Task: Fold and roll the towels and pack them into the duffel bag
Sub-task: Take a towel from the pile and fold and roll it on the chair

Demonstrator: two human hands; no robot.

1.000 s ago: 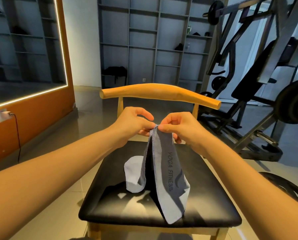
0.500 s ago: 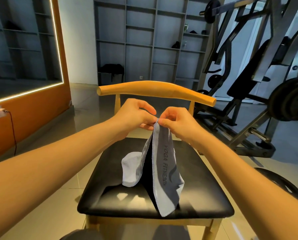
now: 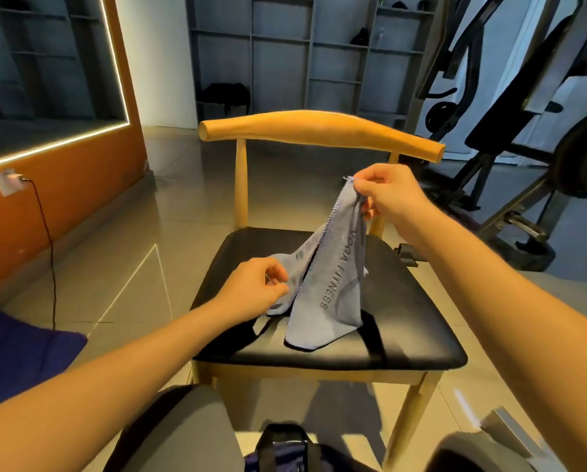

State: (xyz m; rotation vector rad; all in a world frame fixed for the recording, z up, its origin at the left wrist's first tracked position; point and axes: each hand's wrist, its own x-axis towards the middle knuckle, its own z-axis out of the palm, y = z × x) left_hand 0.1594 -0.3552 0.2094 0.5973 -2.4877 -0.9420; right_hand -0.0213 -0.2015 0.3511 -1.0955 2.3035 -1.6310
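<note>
View from the wearer's head, looking down and forward at a wooden chair [image 3: 319, 131]. Nearest, just in front of the chair's front edge, a dark blue duffel bag [image 3: 278, 447] with black straps sits low between the person's two knees in grey trousers [image 3: 183, 430]. To the left of the chair, a dark blue cloth [image 3: 19, 356] lies at the edge of the view. Two bare forearms reach forward over the chair's black padded seat [image 3: 404, 318]. A grey-blue towel [image 3: 333, 287] printed with "YOGA FITNESS" is on the middle of the seat, its lower end resting on the padding and its upper end lifted. The left hand [image 3: 258, 287] is low over the seat's left half, its fingers curled and pinching the towel's left flap. The right hand [image 3: 387, 192] is higher, just in front of the chair's curved backrest, with thumb and forefinger pinching the towel's top corner, so the cloth hangs down from it as a steep slope. Left of the chair, an orange wall carries a wall socket [image 3: 7, 180] with a black cable trailing to the tiled floor. Behind the chair stands grey open shelving [image 3: 285, 52], and to the right behind it, a black weight machine [image 3: 523, 114] with plates.
</note>
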